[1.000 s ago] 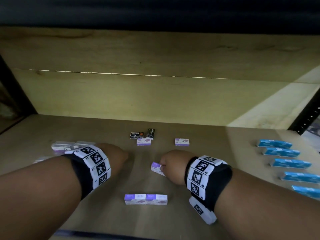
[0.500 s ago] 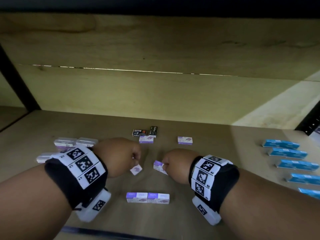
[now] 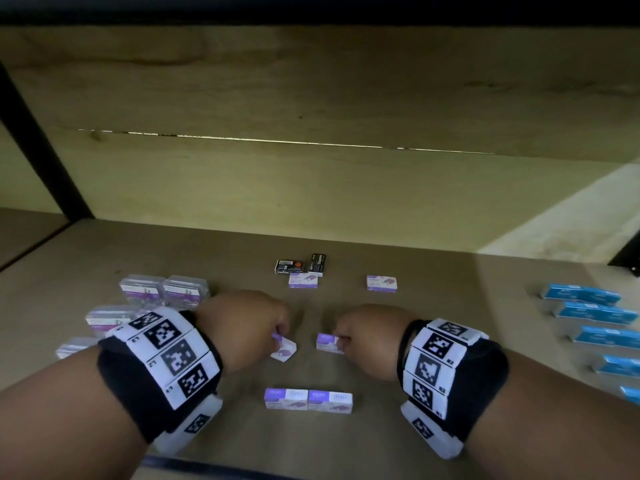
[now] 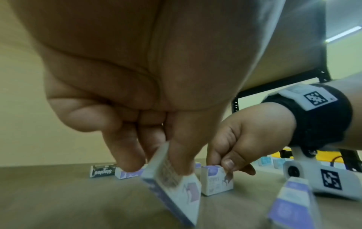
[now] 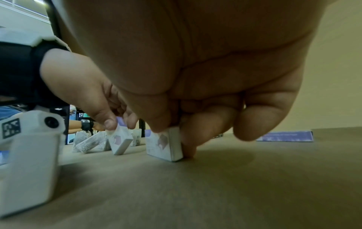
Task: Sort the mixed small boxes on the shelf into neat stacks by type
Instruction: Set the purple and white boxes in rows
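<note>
My left hand (image 3: 277, 336) pinches a small purple-and-white box (image 3: 284, 348) (image 4: 176, 186), tilted just above the shelf board. My right hand (image 3: 341, 339) pinches a second purple-and-white box (image 3: 327, 342) (image 5: 164, 144) that stands on its edge on the board. The two boxes are a short gap apart. In front of them, two more purple boxes (image 3: 308, 398) lie side by side. Further back lie another purple box (image 3: 303, 280) and one more (image 3: 381, 283) to its right. Two black staple boxes (image 3: 301, 265) sit behind them.
Clear plastic packs (image 3: 162, 291) lie at the left, partly hidden by my left wrist. Several blue boxes (image 3: 595, 313) lie in a column at the right. The wooden back wall (image 3: 311, 188) closes off the shelf behind.
My left hand came in from the left with a purple box and now holds it beside the right hand's box. The right hand has stayed nearly still.
</note>
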